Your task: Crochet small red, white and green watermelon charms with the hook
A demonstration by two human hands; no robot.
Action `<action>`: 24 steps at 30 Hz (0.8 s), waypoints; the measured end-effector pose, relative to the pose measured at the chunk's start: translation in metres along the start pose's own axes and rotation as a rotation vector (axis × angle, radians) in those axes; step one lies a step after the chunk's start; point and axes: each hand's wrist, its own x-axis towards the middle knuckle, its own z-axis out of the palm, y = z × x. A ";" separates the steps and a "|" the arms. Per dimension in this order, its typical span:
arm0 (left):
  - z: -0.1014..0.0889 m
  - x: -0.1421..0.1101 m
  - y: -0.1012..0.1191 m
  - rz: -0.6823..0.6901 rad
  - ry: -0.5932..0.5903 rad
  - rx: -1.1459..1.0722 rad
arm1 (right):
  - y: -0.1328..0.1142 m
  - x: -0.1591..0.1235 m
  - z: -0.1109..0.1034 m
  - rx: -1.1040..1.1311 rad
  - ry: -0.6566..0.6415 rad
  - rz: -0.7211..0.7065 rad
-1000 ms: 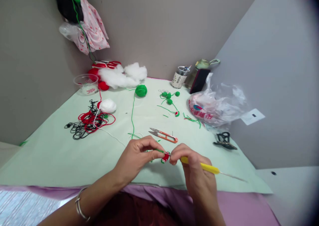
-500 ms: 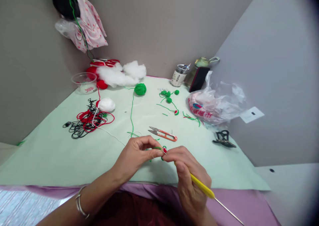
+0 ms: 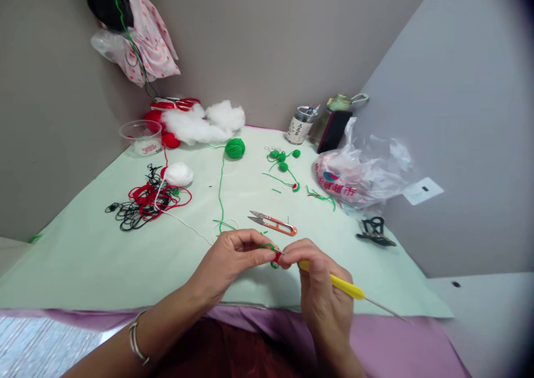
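Your left hand [image 3: 236,258] pinches green yarn [image 3: 267,245]; your right hand [image 3: 327,286] grips the yellow-handled hook [image 3: 352,289]; the small red-and-green piece [image 3: 276,257] sits between your fingertips (nearer you than the snips [image 3: 281,227]); seemingly mid-stitch, the next move calls for steady tension.

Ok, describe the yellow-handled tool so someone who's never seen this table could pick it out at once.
Find the pale green cloth, then the left hand and right hand close together near its front edge. The yellow-handled tool is gripped in the right, its thin metal tail pointing away from the left. Its yellow handle sets it apart from the orange-handled snips just beyond.
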 end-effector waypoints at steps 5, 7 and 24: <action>0.006 0.001 -0.005 -0.015 -0.042 -0.051 | 0.002 0.002 0.002 -0.121 0.010 -0.054; 0.008 0.001 -0.007 -0.034 -0.047 -0.083 | 0.003 0.004 0.001 -0.177 0.044 -0.080; -0.025 -0.002 0.016 0.183 0.004 0.137 | 0.011 0.013 -0.013 0.132 -0.113 0.129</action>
